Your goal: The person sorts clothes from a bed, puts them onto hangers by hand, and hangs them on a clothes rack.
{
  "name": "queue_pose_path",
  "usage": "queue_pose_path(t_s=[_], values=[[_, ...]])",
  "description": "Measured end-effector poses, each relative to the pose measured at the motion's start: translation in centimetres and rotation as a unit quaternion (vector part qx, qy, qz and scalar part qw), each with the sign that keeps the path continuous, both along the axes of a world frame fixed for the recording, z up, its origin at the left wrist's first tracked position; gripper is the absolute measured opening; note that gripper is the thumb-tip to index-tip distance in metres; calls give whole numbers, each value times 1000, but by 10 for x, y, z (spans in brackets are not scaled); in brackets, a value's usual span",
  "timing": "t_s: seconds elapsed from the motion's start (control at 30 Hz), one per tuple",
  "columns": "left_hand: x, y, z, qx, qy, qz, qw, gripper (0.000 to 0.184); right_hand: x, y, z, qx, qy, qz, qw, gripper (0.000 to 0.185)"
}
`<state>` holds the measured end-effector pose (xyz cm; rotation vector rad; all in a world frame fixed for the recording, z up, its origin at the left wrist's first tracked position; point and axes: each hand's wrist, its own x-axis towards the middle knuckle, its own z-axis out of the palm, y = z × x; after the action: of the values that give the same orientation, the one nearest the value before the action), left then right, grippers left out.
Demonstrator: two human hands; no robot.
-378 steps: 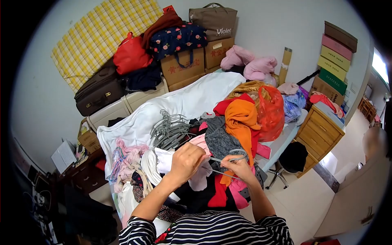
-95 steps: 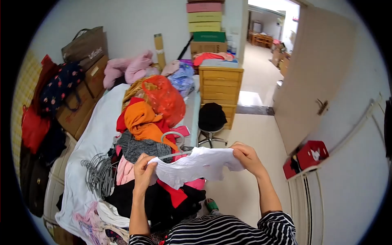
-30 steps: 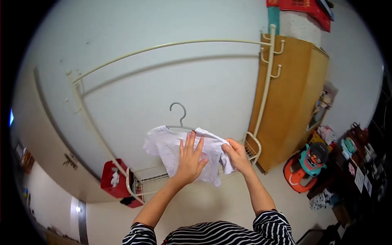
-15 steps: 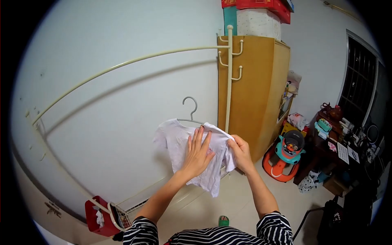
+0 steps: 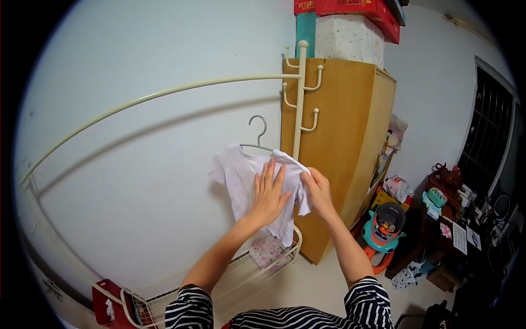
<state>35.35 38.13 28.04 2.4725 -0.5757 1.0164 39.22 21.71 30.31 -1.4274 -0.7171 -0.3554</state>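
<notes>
A small white T-shirt [image 5: 235,175] hangs on a grey hanger [image 5: 259,143] in front of me, its hook pointing up and free of the rail. My left hand [image 5: 267,200] lies flat against the shirt's front, fingers stretched out and partly spread. With thumb and fingers, my right hand [image 5: 318,192] pinches the shirt at the shoulder and sleeve on the right side. Most of the hanger's bar is hidden inside the shirt. Behind it stands a cream clothes rack with a curved top rail [image 5: 164,90] and several hooks on its right post [image 5: 301,109].
A floral cloth [image 5: 269,252] lies on the rack's low shelf, near a red bin [image 5: 107,304]. To the right stand a wooden wardrobe [image 5: 334,137] with boxes [image 5: 350,35] on top, a baby walker [image 5: 385,225] and a cluttered dark desk [image 5: 419,241].
The view has shifted nearer the rack. Shirt, hanger and both hands sit slightly higher in view, with the same hold. The floral cloth has come into sight; the green slipper has left it.
</notes>
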Motion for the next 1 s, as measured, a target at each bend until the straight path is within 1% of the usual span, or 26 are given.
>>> queue_pose_path(t_s=[0.1, 0.17, 0.2, 0.27, 0.43, 0.63, 0.7, 0.8, 0.93, 1.0], values=[[39, -9, 12, -6, -5, -10, 1000, 70, 37, -3, 10, 6, 9, -20, 1000, 22], [67, -14, 20, -3, -12, -17, 1000, 70, 61, -1, 15, 48, 26, -14, 998, 22], [78, -15, 24, -2, -13, -22, 1000, 70, 72, -1, 18, 49, 25, -18, 998, 22], [103, -17, 34, 10, -11, -26, 1000, 69, 96, 1, 25, 72, 11, -30, 997, 22], [165, -17, 48, 28, -42, -64, 997, 68, 161, 7, 42, 71, -34, -90, 993, 22], [241, -6, 79, 27, -76, -103, 991, 67, 222, 22, 86, 71, -62, -161, 983, 25], [260, -1, 86, 25, -75, -122, 989, 67, 241, 27, 98, 63, -79, -209, 973, 25], [280, 3, 96, 16, -74, -148, 986, 66, 266, 34, 112, 74, -62, -231, 968, 26], [301, 8, 100, -5, -91, -174, 981, 65, 299, 44, 121, 93, -77, -243, 962, 26], [312, 10, 96, -11, -89, -180, 980, 65, 312, 40, 124, 127, -35, -260, 957, 27]])
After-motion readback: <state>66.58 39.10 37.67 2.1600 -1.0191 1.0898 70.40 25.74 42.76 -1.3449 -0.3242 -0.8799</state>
